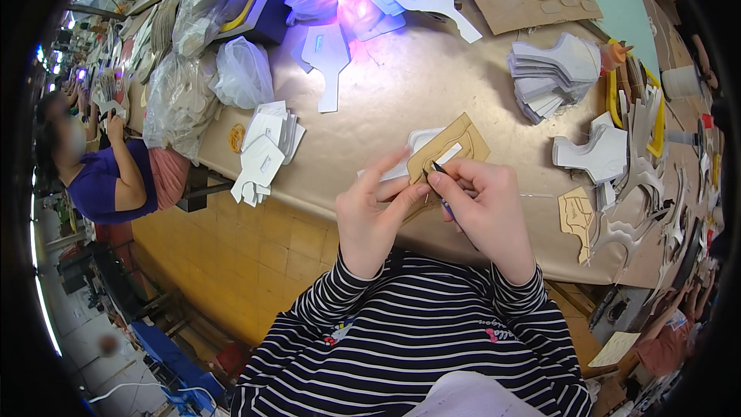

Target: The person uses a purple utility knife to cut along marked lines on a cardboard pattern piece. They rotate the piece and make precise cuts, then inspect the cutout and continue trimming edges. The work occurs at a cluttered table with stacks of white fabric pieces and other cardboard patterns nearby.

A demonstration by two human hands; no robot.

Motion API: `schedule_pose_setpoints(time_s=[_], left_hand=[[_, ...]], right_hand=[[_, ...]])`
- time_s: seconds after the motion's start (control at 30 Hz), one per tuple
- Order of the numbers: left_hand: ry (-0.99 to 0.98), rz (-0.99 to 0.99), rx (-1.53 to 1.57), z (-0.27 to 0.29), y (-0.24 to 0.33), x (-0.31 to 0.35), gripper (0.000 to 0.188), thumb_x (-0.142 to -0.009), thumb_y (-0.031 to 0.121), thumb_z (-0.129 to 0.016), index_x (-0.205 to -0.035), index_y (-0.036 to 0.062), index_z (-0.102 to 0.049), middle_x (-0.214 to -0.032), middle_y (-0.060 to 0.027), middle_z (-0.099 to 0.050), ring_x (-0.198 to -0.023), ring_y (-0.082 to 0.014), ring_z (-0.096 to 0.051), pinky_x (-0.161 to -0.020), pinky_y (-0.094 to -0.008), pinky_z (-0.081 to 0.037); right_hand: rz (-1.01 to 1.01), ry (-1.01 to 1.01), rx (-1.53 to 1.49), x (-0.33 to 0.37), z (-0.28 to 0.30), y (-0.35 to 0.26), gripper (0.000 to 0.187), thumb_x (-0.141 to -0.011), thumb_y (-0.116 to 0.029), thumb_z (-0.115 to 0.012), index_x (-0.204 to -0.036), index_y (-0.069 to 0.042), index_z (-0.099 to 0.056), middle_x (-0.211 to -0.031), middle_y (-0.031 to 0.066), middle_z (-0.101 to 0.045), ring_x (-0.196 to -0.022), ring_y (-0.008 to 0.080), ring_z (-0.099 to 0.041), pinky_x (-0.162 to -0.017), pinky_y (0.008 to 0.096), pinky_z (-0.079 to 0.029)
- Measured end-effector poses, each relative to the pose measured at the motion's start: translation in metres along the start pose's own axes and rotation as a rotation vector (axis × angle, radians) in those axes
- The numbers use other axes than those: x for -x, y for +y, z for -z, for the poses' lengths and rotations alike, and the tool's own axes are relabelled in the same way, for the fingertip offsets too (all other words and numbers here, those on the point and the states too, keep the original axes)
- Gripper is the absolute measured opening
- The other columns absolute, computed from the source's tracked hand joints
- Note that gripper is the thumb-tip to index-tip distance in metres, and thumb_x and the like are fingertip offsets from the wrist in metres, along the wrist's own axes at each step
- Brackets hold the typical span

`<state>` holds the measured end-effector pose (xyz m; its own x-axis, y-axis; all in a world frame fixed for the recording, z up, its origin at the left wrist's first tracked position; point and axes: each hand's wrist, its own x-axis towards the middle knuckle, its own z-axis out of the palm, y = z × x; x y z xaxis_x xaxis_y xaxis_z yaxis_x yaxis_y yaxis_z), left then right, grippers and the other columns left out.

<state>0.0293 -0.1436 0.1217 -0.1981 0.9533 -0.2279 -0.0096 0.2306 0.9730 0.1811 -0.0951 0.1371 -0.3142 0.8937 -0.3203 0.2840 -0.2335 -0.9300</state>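
Note:
A tan cut-out template [467,137] with slots lies tilted above the table's front edge. Part of a white shaped piece [422,139] shows from under its left side. My left hand [370,212] is closed on the template's near left edge, thumb on top. Pinched in my right hand [486,205] is a slim dark pen-like tool [437,167], its pointed end over the template beside a white strip [449,154]. My fingers hide most of the tool and the template's near end. Another tan template [575,220] lies to the right of my right hand.
Stacked white cut pieces stand at left [266,150] and right [552,69]. A white paddle-shaped piece [326,58] lies farther back, near plastic bags [243,71]. An orange-capped bottle [615,55] and yellow-edged tray [656,120] stand right. Someone in purple [116,177] sits at left.

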Motion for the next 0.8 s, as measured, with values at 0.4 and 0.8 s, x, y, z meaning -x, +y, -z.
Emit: schedule_pose_setpoints(time_s=[0.4,0.8], left_hand=[[-0.016,0.086,-0.001,0.005,-0.002,-0.002,0.017,-0.086,0.002,-0.072,-0.1,-0.0085,-0.07,-0.088,-0.0094,-0.072,-0.08,-0.0106,-0.067,-0.072,-0.0217,-0.053],[0.062,0.072,0.013,0.003,0.006,-0.002,0.017,-0.085,0.001,-0.073,-0.099,-0.0078,-0.072,-0.086,-0.0073,-0.072,-0.077,-0.0081,-0.064,-0.07,-0.0203,-0.052]], right_hand=[[0.059,0.007,0.159,0.002,0.001,-0.004,0.015,-0.09,-0.007,-0.064,-0.085,0.007,-0.068,-0.058,0.0035,-0.06,-0.05,0.0058,-0.055,-0.045,0.0212,-0.038],[0.294,0.291,0.236,0.01,-0.02,-0.004,0.011,-0.087,-0.008,-0.066,-0.079,-0.001,-0.064,-0.058,0.0139,-0.059,-0.045,0.0262,-0.058,-0.043,0.0333,-0.042]])
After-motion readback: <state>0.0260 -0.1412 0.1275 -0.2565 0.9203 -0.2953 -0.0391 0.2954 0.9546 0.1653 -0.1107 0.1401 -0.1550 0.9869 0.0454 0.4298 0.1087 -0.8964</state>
